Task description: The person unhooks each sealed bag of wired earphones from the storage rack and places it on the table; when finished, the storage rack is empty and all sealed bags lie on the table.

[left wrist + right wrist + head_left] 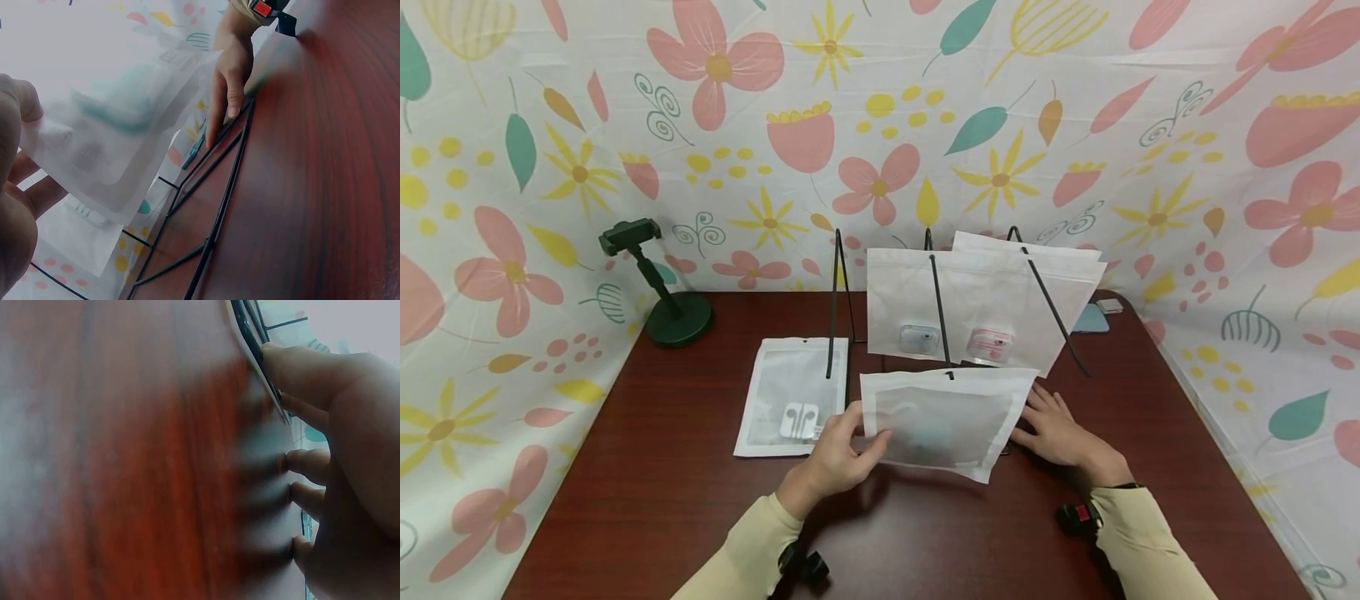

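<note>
My left hand pinches the left edge of a white translucent zip pouch, thumb in front. The pouch's top hole is at the tip of the middle hook of a black wire rack; a blurred pale green item shows inside. My right hand lies at the rack's right base, fingers extended. In the right wrist view its fingertips touch the wooden table, and the thumb is against the base wire. Behind hang white pouches with a clear-blue case and a pink case.
Left of the rack lies a flat white pouch with white earphones. A dark green phone stand stands at the back left. A blue item and a small white box lie back right, near the floral cloth.
</note>
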`<state>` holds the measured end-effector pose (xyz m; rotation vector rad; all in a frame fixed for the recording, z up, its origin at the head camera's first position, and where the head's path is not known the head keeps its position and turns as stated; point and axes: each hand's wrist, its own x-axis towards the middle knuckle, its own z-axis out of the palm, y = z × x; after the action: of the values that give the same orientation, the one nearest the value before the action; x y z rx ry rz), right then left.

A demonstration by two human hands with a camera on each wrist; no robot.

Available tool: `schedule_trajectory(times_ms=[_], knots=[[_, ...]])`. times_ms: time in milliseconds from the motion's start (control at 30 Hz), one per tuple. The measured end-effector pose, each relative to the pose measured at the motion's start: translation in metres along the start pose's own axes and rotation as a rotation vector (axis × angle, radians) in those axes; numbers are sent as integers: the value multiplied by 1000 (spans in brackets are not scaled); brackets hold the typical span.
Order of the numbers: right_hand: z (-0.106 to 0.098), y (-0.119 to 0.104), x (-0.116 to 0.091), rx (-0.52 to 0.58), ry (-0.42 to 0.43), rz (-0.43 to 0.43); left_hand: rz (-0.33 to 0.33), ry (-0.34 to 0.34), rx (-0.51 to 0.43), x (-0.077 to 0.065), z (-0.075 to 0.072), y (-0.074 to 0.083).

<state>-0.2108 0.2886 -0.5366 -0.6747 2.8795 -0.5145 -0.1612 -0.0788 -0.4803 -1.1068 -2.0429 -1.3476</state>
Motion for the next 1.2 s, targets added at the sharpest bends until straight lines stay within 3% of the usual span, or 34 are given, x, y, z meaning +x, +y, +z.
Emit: schedule_trajectory(times_ms=[567,833,1200], knots=[[1,2,0,-1,53,-26,51,3,-1,-3,-2,6],[1,2,1,17,19,-17,92,-7,61,-5,-12,9],[-1,-2,-1,9,8,-25,51,-79,102,-6,-32,7]])
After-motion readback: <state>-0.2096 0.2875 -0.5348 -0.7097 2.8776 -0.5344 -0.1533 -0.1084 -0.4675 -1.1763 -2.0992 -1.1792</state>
